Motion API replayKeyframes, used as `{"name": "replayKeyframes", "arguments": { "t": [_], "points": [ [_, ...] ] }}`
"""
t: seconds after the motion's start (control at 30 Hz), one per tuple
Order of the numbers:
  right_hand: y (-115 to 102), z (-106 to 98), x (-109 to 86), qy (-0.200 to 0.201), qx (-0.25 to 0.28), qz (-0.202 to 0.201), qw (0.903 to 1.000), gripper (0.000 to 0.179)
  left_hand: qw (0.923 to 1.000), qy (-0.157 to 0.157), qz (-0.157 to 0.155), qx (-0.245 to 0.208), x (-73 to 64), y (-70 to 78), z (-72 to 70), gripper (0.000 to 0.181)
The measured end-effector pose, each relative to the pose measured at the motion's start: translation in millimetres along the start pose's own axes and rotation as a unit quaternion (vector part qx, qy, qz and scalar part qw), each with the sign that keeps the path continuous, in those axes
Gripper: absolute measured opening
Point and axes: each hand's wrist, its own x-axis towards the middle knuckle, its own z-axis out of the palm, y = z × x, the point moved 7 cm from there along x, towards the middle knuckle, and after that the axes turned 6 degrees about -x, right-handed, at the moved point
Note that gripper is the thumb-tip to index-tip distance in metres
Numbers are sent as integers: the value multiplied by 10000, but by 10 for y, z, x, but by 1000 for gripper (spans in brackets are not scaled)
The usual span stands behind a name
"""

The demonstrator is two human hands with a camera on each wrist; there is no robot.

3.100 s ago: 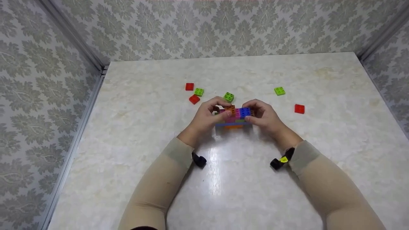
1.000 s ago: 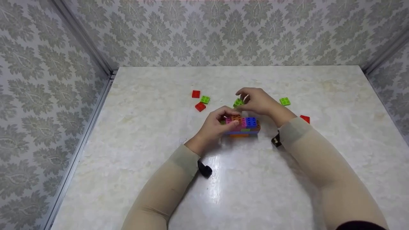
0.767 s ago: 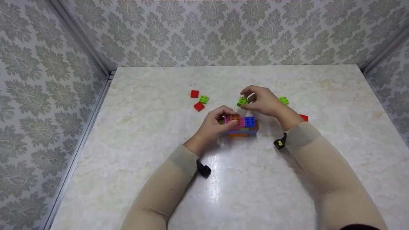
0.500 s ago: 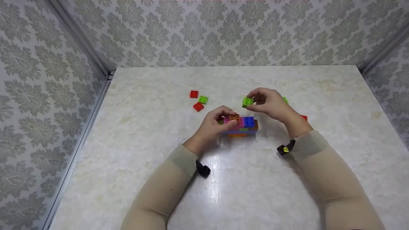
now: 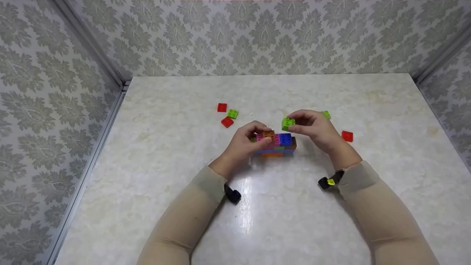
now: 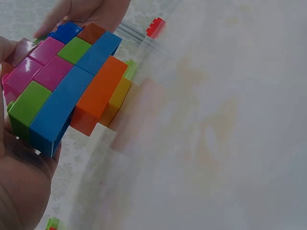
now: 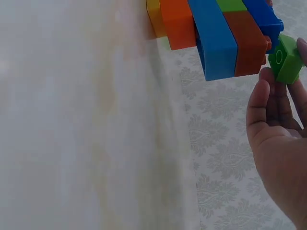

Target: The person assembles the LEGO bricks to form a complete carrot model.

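Mid-assembly, by the look of it: adding one more brick, not yet seated. Gripping a block of interlocked multicoloured plastic bricks (image 5: 278, 148) with the left hand (image 5: 240, 143), with fingers curled round the left end and thumb on the near side. Apparently resting on the pale marble-patterned table (image 5: 294, 221), around mid-scene. Pinching a small light-green studded plastic brick (image 5: 288, 124) in the right hand (image 5: 319, 131), with thumb and fingers narrowed to brick width. Holding it just beyond the block's far right side, tilted, with underside partly towards the dark-blue square plastic brick (image 5: 285, 139). Touching or just clear: can't tell. Next move probably calls for levelling the green one, lining up over studs, then pressing straight down while bracing from the left. Can't tell whether aimed at the dark-blue top or at the lower brown plastic brick (image 7: 244, 44) on the right end. Also visible: loose red plastic bricks (image 5: 227, 122) and loose green plastic bricks (image 5: 232, 113), far left and right.
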Motion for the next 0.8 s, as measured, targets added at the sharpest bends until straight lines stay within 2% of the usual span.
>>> {"name": "replayKeyframes", "arguments": {
  "t": [0.23,0.47,0.8],
  "points": [
    [-60,189,-48,-403,238,-278,9985,26,9999,-43,99,41,9,16,0,26],
    [-42,312,-101,-685,464,-562,9950,26,9999,12,-17,145,-13,6,4,27],
    [45,421,-132,-755,907,-806,9897,26,10000,38,-27,50,-24,-5,-12,27]
  ]
}}
